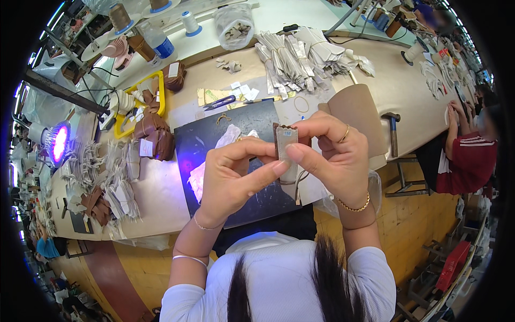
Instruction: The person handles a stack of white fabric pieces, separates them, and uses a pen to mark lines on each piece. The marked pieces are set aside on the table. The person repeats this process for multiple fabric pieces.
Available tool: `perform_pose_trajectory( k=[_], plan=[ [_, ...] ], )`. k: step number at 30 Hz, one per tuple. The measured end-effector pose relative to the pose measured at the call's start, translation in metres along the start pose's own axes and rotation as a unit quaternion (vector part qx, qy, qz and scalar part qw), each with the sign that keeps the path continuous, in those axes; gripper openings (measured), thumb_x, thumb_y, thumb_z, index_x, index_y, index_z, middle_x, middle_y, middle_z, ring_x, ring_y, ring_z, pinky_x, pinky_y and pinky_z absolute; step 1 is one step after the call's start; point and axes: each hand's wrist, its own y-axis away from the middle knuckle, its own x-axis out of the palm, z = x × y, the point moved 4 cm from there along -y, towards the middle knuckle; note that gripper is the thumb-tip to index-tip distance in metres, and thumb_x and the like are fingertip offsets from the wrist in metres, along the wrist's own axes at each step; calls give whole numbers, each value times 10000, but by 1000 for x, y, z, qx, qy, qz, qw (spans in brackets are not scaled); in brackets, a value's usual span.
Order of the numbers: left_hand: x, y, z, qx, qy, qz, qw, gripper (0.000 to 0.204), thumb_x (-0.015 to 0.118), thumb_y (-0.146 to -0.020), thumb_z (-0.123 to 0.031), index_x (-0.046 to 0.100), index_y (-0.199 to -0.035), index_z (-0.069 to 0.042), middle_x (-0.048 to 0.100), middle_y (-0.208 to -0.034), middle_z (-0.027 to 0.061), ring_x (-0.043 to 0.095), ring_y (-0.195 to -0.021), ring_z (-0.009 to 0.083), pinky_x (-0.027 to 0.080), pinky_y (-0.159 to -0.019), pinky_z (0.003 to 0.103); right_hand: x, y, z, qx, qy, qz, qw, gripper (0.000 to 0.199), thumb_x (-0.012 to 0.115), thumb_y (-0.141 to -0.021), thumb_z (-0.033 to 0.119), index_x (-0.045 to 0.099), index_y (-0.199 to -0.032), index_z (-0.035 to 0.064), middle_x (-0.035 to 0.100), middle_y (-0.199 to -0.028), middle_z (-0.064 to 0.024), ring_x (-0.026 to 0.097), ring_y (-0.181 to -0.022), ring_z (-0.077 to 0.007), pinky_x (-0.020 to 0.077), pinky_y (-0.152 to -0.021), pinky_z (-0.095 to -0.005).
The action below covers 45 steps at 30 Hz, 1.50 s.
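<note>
Between both hands I hold a small leather strip [286, 150] upright, its greyish backing facing me, with a dark brown edge and a small blue mark at the top. My left hand [234, 169] pinches its left side between thumb and fingers. On the other side, the thumb of my right hand [340, 155] presses the face while the fingers grip the top edge. Below lies a black work mat [247, 201]. Crumpled pale cloth scraps [229, 134] rest on it, partly hidden by my left hand.
Left stand a yellow basket [164, 88], brown leather bundles [155, 131] and a glowing purple lamp [58, 144]. Thread snips [220, 102] lie beyond the mat, with pale strip bundles [289, 59] farther back. A hammer [394, 131] lies right. Another person in a maroon shirt [472, 161] sits far right.
</note>
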Motion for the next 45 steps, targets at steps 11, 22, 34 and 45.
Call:
perform_pose_trajectory(
  k=[11,22,34,45],
  plan=[
    [-2,1,5,-4,4,-1,1000,175,791,-856,11,749,-1025,27,727,-971,96,655,-888,129,503,-835,283,-1,-2,-3,-1,-7,-12,1000,214,797,-869,50,719,-1059,-12,690,-886,-52,627,-787,-97,503,-710,-251],
    [2,-3,4,-30,-4,-3,1000,178,788,-872,-12,747,-1039,30,720,-962,84,659,-871,121,511,-793,266,-4,-1,-14,33,-66,-24,997,254,804,-874,86,727,-1091,-22,696,-865,-31,621,-806,-78,506,-730,-238],
    [-3,-7,8,-59,46,-61,995,150,732,-943,-65,640,-1010,33,728,-875,105,690,-738,115,571,-653,268,-10,2,-23,107,-123,15,987,297,612,-1053,242,724,-1093,-30,717,-880,-41,638,-813,-82,524,-744,-244],
    [0,-10,5,-56,67,-57,995,145,685,-972,-63,579,-1023,22,716,-824,125,707,-680,160,586,-553,289,-12,16,-24,109,-70,87,988,202,710,-972,188,739,-1037,-1,709,-916,-43,637,-842,-108,506,-766,-267]
  ],
)
